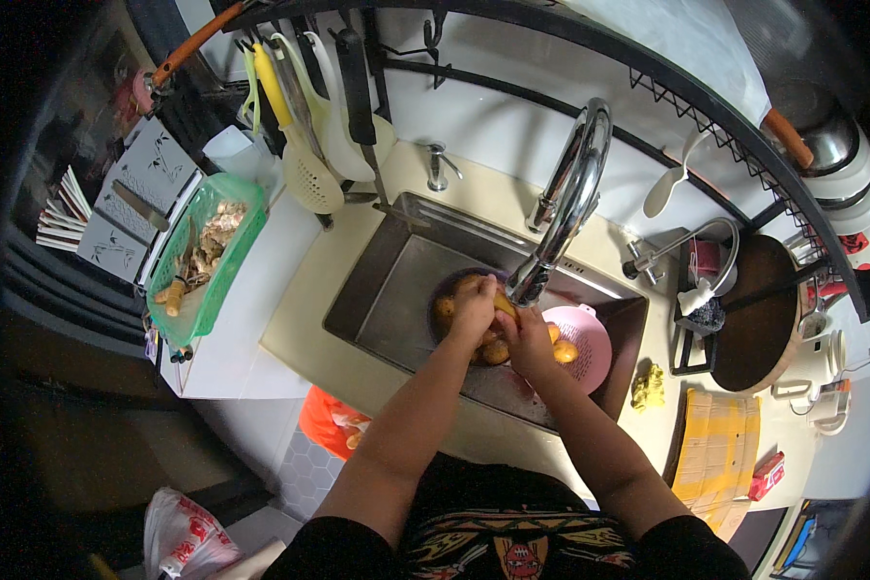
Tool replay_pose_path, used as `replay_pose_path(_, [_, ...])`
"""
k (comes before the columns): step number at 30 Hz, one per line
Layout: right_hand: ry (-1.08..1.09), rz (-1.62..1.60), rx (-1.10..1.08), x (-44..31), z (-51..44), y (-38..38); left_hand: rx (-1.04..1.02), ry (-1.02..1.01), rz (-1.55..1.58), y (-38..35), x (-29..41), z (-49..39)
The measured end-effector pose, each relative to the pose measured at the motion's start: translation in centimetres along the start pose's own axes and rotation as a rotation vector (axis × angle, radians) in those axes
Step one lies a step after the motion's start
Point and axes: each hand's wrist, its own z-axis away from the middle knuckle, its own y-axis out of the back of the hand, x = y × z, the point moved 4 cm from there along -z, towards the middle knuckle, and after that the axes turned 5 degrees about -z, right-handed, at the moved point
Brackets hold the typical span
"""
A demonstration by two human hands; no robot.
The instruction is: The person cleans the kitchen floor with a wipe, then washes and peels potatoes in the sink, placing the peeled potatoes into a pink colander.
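Observation:
Both my hands are over a stainless steel sink (399, 290), close beneath the spout of a chrome faucet (576, 174). My left hand (476, 308) and my right hand (528, 337) meet around a yellow-brown potato (505, 303). A dark bowl (435, 330) lies below them, partly hidden, with several potatoes (494, 353) in it. To its right a pink colander (596, 348) holds several paler yellow potatoes (565, 351).
A green plastic basket (206, 319) stands on the left. Kitchen utensils (312, 181) hang at the back left. On the right counter are a yellow cloth (649, 388), taped cardboard (718, 442) and a dark round pan or lid (754, 319). A black rack (685, 80) arches overhead.

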Motion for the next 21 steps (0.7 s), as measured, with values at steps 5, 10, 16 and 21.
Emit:
replay_pose_path(5, [-0.46,-0.911,-0.061,1.2,0.7,1.2,-0.234,0.254,0.89,-1.3,-0.4,2.4])
replay_pose_path(10, [-0.514,-1.355,-0.057,1.4,0.2,1.4,-0.538,-0.13,0.751,-2.0,1.9,5.1])
replay_pose_path(16, [-0.62,-0.55,-0.201,4.2,0.1,0.5,-0.371,-0.169,0.438,-1.6,1.9,5.3])
replay_pose_path(21, [-0.946,-0.977,-0.177,5.5,1.0,-1.9,-0.079,-0.093,0.373,-1.5,0.2,2.3])
